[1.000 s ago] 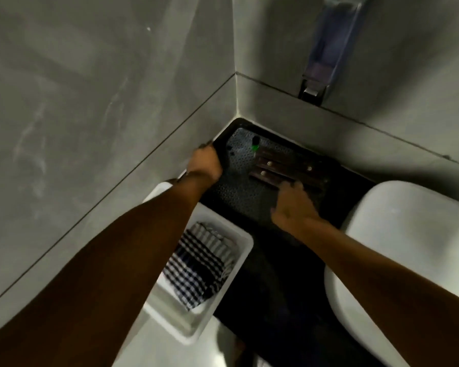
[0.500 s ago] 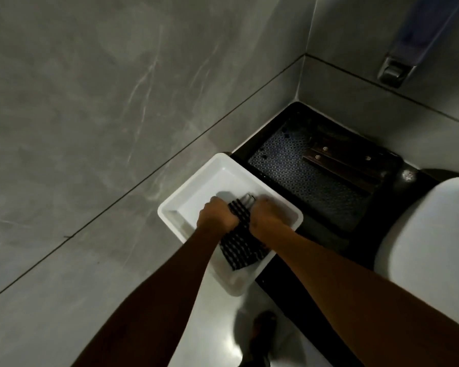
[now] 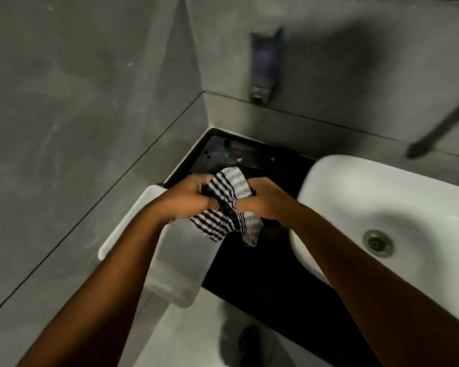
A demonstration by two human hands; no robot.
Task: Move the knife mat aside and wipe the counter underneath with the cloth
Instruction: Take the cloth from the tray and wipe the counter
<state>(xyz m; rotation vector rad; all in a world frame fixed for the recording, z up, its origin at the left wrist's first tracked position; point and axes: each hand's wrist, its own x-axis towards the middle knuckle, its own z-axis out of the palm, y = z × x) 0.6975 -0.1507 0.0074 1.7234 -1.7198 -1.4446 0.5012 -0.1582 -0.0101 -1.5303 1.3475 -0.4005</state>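
Note:
Both hands hold a black-and-white checked cloth in the air above the dark counter. My left hand grips its left side and my right hand grips its right side. Behind the cloth, in the corner of the counter, lies the dark perforated knife mat with knives on it, partly hidden by the cloth and blurred.
A white plastic tray stands on the counter's left edge under my left forearm. A white sink basin with a drain fills the right. A soap dispenser hangs on the grey back wall. A foot shows on the floor below.
A second ago both hands were on the knife mat. They then reached into the white tray for the cloth and have now lifted it out above the counter; the view swung right.

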